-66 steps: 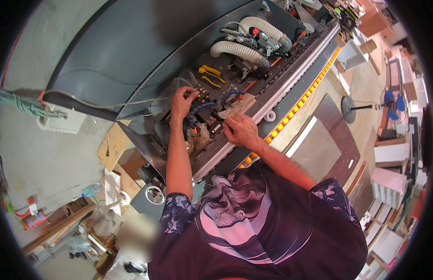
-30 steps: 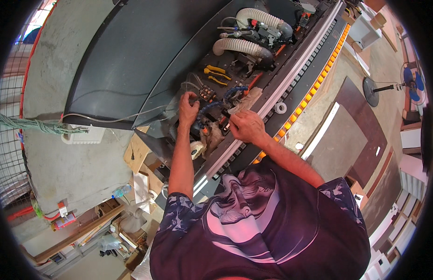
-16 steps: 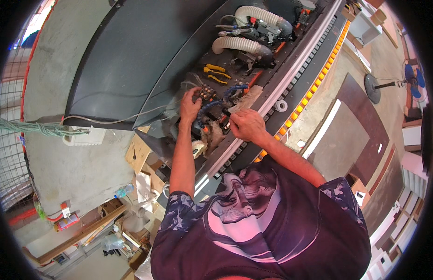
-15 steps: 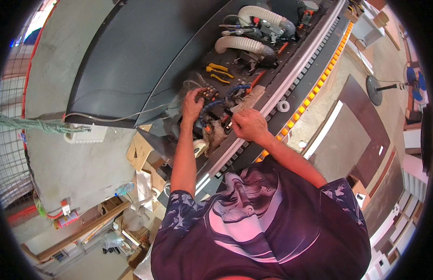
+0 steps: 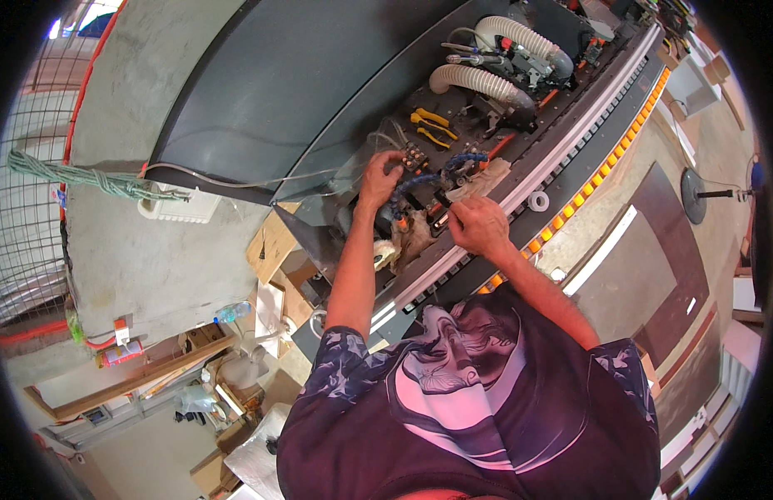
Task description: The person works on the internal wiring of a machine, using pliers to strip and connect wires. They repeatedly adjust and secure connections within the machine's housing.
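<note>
My left hand is closed at a small fitting block with clear thin tubes, fingertips pinched; what is between them is too small to make out. My right hand is curled by a dark slender part near the machine's front rail, its grip partly hidden. Between my hands run blue corrugated lines with orange fittings, beside crumpled brownish rags. Yellow-handled pliers lie just beyond my left hand.
The grey machine housing has two ribbed hoses inside and yellow rollers along its front. A white tape roll sits on the rail. A green rope hangs left. A standing fan and boards are at right.
The machine and my arms sit further right in the view than half a second ago, as the camera has turned. Both hands remain at much the same spots on the machine.
</note>
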### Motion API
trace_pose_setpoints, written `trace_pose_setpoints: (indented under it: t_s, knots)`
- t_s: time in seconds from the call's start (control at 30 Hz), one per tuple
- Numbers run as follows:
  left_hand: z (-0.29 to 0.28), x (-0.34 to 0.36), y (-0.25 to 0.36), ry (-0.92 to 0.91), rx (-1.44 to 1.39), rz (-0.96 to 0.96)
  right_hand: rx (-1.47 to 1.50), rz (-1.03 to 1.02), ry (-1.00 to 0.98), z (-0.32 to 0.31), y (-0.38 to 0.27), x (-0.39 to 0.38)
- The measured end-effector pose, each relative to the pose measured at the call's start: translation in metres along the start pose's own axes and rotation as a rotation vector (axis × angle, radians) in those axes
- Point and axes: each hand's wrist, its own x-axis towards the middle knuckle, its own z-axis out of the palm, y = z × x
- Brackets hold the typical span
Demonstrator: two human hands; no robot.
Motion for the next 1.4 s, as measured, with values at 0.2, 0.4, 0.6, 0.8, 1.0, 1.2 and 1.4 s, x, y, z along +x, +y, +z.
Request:
trace_pose_setpoints:
  t_s: [0.2,0.4,0.6,0.8,1.0,1.2,1.4]
  knots:
    - [0.002,0.002,0.005,0.062,-0.131,-0.054,0.006,-0.013,0.011,0.000,0.001,-0.001]
    - [0.001,0.017,0.018,0.090,0.095,0.099,0.015,-0.009,0.010,-0.001,0.003,-0.001]
    - [-0.001,0.042,0.068,-0.081,0.481,-0.120,0.015,0.006,0.011,-0.003,0.001,-0.001]
    - [0.018,0.063,0.104,-0.151,0.689,-0.440,0.003,-0.015,0.016,-0.001,0.004,-0.003]
    - [0.028,0.062,0.101,-0.075,0.731,-0.369,-0.005,-0.018,0.018,-0.003,0.003,-0.004]
    - [0.036,0.061,0.101,-0.093,0.838,-0.276,0.013,-0.015,0.009,-0.005,0.004,-0.003]
    - [0.047,0.061,0.097,-0.099,0.860,-0.305,-0.002,-0.013,-0.006,-0.004,0.004,-0.004]
